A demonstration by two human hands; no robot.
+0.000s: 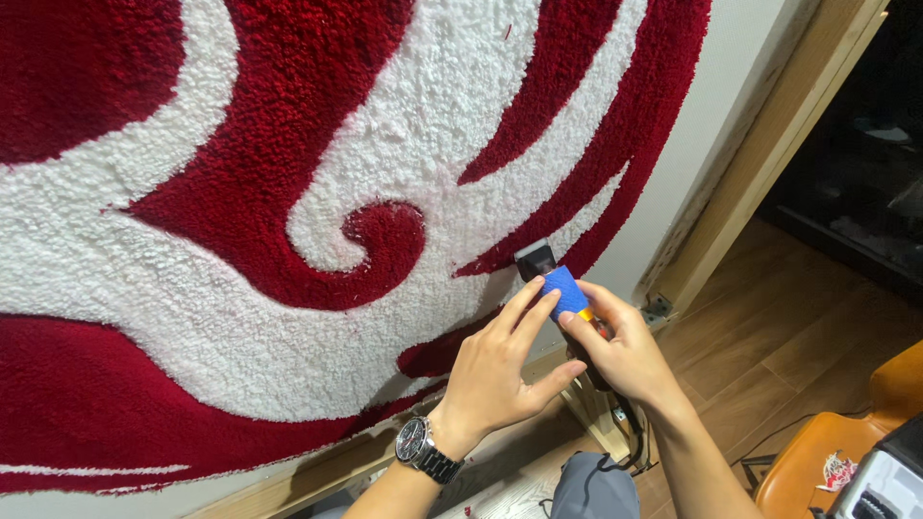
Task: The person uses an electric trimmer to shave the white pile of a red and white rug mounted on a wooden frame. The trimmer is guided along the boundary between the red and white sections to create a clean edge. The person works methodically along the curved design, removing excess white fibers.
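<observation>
Fingers (pixel 527 306) of both hands grip blue-wrapped trimmer (pixel 562 291) against fluffy rug (pixel 288 192)

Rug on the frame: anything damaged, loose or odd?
Nothing stands out. The rug looks whole, red and white pile without bare patches. Both hands, left and right, hold a blue-wrapped trimmer at its lower right edge. One stray red fibre lies on white pile near the top.

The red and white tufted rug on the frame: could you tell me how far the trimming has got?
Done: the tufted rug is fully filled with pile. In hand: both hands, left hand and right hand, press the blue-taped trimmer against its lower right edge. Left: I cannot tell which areas are already trimmed.
</observation>
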